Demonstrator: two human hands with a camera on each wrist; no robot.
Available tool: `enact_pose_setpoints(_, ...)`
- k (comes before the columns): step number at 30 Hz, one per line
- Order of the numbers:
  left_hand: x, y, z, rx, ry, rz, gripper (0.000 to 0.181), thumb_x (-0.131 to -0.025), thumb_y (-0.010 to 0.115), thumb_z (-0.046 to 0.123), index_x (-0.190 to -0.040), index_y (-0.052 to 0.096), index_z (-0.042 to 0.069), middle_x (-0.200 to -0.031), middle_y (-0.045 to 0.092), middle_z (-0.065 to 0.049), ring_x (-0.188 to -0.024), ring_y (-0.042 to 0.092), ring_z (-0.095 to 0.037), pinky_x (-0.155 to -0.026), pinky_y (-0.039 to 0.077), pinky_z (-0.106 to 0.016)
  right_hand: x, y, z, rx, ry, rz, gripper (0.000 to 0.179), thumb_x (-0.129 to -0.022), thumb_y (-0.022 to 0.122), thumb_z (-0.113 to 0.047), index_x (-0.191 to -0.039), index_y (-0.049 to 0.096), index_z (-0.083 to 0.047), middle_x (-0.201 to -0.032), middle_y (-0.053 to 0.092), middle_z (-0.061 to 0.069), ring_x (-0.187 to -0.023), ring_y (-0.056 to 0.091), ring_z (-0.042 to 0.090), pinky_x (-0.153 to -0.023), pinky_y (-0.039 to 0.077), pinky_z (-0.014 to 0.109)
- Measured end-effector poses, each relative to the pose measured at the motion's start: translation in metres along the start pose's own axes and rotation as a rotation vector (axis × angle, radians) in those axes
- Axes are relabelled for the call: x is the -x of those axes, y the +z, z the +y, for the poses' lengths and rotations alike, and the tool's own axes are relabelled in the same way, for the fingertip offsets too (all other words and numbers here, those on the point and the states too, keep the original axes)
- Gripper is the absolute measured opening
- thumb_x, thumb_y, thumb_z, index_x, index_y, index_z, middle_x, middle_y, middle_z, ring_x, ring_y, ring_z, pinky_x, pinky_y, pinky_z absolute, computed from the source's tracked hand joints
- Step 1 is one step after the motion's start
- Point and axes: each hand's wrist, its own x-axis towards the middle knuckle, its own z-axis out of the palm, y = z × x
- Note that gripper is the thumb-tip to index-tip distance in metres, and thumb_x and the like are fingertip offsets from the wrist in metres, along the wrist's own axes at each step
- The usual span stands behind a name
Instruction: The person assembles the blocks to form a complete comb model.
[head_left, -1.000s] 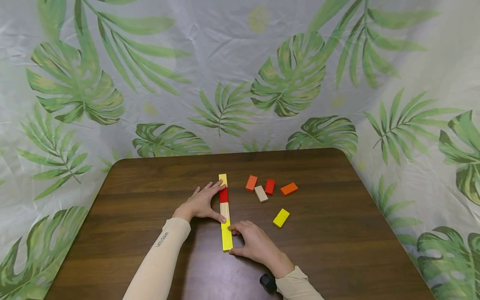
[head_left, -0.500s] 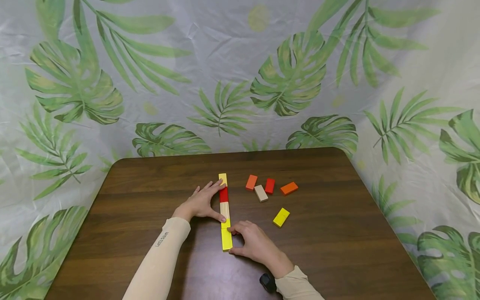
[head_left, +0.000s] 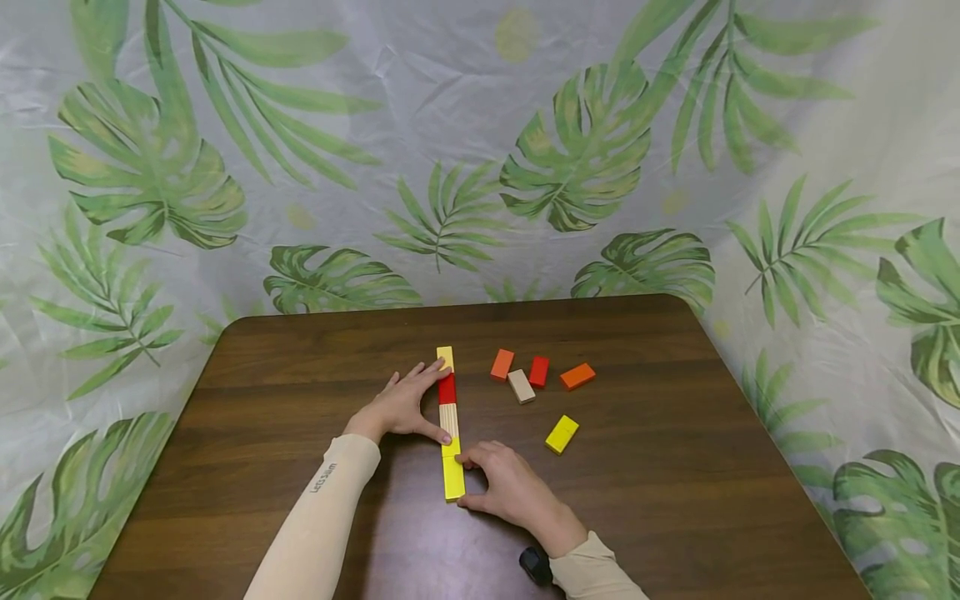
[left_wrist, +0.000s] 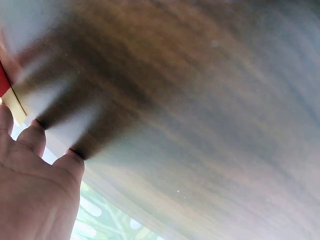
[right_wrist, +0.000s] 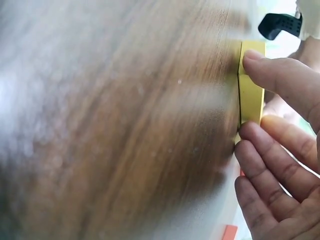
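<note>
In the head view, a straight row of blocks runs away from me: pale yellow (head_left: 445,353), red (head_left: 447,390), ridged bare wood (head_left: 447,418), then two yellow ones. My left hand (head_left: 402,407) is spread beside the row. Its fingertips touch the row around the pale yellow and red blocks, and its thumb rests near the first yellow block (head_left: 451,447). My right hand (head_left: 510,490) holds the nearest yellow block (head_left: 453,479), thumb at its near end and bent fingers at its far right side. The right wrist view shows this yellow block (right_wrist: 251,97) against thumb and fingers.
Right of the row lie two orange blocks (head_left: 502,364), a red block (head_left: 539,372), a bare wood block (head_left: 521,387) and a yellow block (head_left: 562,435). Leaf-patterned cloth (head_left: 442,150) hangs behind the dark wooden table (head_left: 675,500). A black band (head_left: 536,565) is at my right wrist.
</note>
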Motion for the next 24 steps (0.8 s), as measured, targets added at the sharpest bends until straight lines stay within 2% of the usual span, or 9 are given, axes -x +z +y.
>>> enact_pose_setpoints(24, 0.0002, 0.0007, -0.0013, 0.004, 0.005, 0.004, 0.124, -0.071, 0.095, 0.063, -0.171, 0.033, 0.023, -0.183, 0.016, 0.003, -0.169, 0.014, -0.036, -0.132, 0.009, -0.071, 0.0003, -0.0006, -0.0015, 0.017, -0.002, -0.004, 0.052, -0.082, 0.096, -0.031, -0.125, 0.075, -0.010, -0.109, 0.072, -0.002, -0.103, 0.063, 0.012, -0.098, 0.058, 0.034)
